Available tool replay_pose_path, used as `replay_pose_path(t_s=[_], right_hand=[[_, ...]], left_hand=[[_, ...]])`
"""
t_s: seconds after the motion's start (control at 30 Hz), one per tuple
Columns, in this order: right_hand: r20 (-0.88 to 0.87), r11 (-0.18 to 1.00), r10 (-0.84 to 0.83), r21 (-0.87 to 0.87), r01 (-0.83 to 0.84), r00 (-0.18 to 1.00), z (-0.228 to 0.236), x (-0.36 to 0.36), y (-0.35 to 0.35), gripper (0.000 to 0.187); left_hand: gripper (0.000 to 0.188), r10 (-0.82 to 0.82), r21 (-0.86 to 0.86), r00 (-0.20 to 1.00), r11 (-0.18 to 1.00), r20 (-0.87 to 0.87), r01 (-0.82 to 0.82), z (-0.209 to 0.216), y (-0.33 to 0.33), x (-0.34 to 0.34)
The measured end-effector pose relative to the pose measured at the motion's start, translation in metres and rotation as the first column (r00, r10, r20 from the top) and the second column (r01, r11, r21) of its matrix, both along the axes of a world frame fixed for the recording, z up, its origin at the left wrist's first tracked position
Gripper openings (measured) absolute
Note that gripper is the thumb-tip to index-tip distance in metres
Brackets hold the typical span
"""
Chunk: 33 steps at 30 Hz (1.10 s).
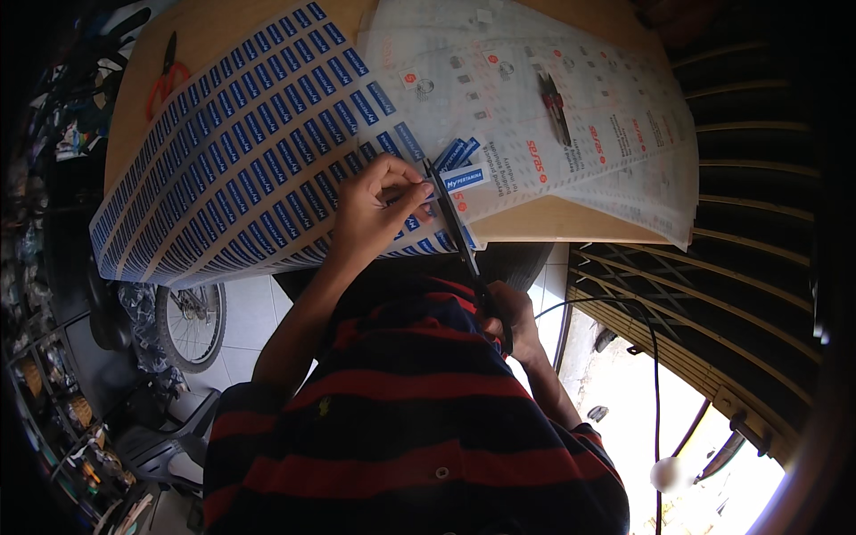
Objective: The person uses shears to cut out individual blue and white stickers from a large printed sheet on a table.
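Observation:
A large sheet of blue rectangular labels (pixel 223 152) lies over a wooden table (pixel 209 31) and hangs past its near edge. My left hand (pixel 379 209) pinches the sheet's right edge between thumb and fingers. My right hand (pixel 513 325) sits low by my striped shirt, closed around the handles of long black scissors (pixel 455 227). Their blades reach up to the sheet's edge just beside my left fingertips. Several cut blue labels (pixel 462 160) lie loose to the right of the blades, on white printed sheets (pixel 571 134).
Small black snips (pixel 555 107) rest on the white sheets. A red-handled tool (pixel 165 80) lies at the table's far left. A bicycle wheel (pixel 192 321) and a grey chair (pixel 169 446) stand on the tiled floor at left. A metal grille (pixel 740 294) runs along the right.

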State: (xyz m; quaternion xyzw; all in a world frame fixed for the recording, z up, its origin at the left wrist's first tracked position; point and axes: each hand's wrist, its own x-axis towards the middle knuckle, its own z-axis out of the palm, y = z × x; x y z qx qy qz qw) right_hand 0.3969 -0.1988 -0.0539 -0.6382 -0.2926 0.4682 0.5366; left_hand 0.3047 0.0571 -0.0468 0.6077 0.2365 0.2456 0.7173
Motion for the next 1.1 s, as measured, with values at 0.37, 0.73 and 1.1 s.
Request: replay_pose_path(t_s=[0.37, 0.73, 1.1], right_hand=[[0.007, 0.992, 0.009, -0.127, -0.008, 1.000, 0.006, 0.002, -0.003, 0.069], [0.159, 0.953, -0.303, 0.061, 0.297, 0.940, 0.006, -0.023, 0.015, 0.086], [0.248, 0.948, -0.315, 0.121, 0.293, 0.916, 0.014, -0.012, 0.035, 0.091]], left_hand=[[0.016, 0.163, -0.044, 0.985, 0.985, -0.050, -0.165, 0.010, -0.002, 0.001], [0.013, 0.301, 0.750, 0.951, 0.613, 0.072, -0.250, -0.005, -0.014, 0.032], [0.048, 0.367, 0.870, 0.913, 0.492, -0.178, -0.028, 0.007, -0.024, 0.047]])
